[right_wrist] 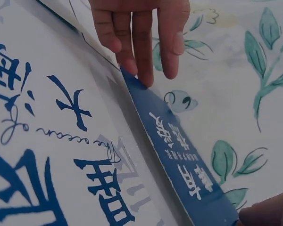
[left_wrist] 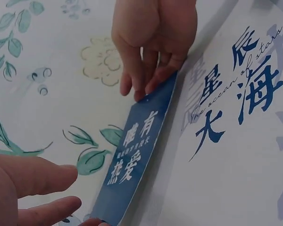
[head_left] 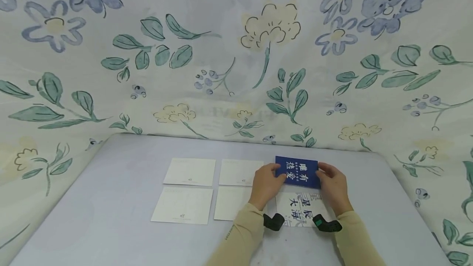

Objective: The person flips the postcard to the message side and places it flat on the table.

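Both hands are at a dark blue card (head_left: 297,172) with white Chinese characters. My left hand (head_left: 267,182) holds its left edge, with fingertips at the card's end in the right wrist view. On the opposite side my right hand (head_left: 335,184) pinches the card's edge; in the left wrist view its fingers (left_wrist: 153,77) curl at the far corner. The blue card looks tilted in both wrist views. Just in front of it lies a white card (head_left: 301,210) with large blue characters and the script words "ocean of stars", partly covered by the hands and wrist cameras.
To the left, pale cards lie in two rows: a back-left card (head_left: 190,171), a front-left card (head_left: 182,205), a back card (head_left: 238,173) and a front card (head_left: 230,202) beside the left arm. They rest on a white table (head_left: 111,200). A floral cloth (head_left: 221,65) hangs behind.
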A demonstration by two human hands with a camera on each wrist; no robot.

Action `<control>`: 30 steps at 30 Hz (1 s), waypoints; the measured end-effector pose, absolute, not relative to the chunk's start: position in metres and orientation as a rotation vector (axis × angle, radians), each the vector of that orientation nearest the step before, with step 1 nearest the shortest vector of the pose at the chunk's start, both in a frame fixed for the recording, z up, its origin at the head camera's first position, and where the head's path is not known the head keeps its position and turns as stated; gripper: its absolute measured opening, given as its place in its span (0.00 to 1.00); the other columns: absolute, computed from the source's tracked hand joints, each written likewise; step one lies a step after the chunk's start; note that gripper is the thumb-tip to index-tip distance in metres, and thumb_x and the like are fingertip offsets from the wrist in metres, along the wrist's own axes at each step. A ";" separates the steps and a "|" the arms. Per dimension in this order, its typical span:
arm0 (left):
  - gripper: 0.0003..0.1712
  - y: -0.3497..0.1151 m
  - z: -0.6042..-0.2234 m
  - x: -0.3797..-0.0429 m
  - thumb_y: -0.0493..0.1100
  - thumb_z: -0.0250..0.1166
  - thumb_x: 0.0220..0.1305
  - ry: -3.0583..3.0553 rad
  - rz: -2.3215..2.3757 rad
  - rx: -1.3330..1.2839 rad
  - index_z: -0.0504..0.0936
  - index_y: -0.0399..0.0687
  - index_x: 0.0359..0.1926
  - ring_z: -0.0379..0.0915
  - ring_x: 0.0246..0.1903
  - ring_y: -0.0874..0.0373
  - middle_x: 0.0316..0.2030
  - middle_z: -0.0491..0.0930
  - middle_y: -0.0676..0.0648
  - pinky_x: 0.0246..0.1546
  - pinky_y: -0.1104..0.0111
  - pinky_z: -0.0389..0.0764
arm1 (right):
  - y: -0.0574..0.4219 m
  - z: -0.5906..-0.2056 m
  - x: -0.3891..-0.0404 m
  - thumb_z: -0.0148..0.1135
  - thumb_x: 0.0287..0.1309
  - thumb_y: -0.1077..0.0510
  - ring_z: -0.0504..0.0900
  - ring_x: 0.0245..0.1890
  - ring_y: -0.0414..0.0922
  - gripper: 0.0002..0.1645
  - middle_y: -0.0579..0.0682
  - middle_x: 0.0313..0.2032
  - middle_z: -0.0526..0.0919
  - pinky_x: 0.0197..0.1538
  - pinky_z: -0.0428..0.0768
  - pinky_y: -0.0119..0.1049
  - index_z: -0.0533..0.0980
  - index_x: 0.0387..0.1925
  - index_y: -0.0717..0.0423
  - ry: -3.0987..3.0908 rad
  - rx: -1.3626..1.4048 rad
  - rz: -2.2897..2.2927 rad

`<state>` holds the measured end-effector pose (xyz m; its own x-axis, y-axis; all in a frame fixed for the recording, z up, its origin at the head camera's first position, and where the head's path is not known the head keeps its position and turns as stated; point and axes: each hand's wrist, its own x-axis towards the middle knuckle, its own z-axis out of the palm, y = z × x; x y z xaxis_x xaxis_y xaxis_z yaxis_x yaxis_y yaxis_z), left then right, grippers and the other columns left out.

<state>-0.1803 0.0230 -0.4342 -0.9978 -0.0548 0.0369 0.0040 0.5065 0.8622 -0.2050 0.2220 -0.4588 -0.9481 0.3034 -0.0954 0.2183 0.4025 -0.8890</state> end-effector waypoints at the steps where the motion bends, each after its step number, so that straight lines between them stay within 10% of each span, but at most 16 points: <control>1: 0.20 0.023 -0.434 -0.181 0.45 0.65 0.56 -2.663 -1.532 0.047 0.80 0.43 0.49 0.76 0.41 0.55 0.41 0.80 0.44 0.42 0.62 0.76 | 0.222 -0.459 -0.205 0.49 0.64 0.61 0.69 0.59 0.51 0.22 0.55 0.59 0.71 0.60 0.67 0.47 0.68 0.60 0.54 -2.544 -0.476 1.616; 30: 0.18 0.017 -0.430 -0.184 0.29 0.61 0.52 -2.455 -1.560 0.148 0.83 0.48 0.45 0.73 0.33 0.64 0.41 0.80 0.51 0.30 0.71 0.74 | 0.223 -0.464 -0.206 0.53 0.59 0.70 0.73 0.54 0.40 0.25 0.44 0.56 0.75 0.53 0.72 0.28 0.71 0.57 0.50 -2.312 -0.251 1.681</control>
<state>-0.1835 0.0168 -0.4304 -0.9688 -0.2060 0.1378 0.0372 0.4288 0.9026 -0.2063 0.2228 -0.4642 -0.9482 0.2959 0.1157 -0.0189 0.3111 -0.9502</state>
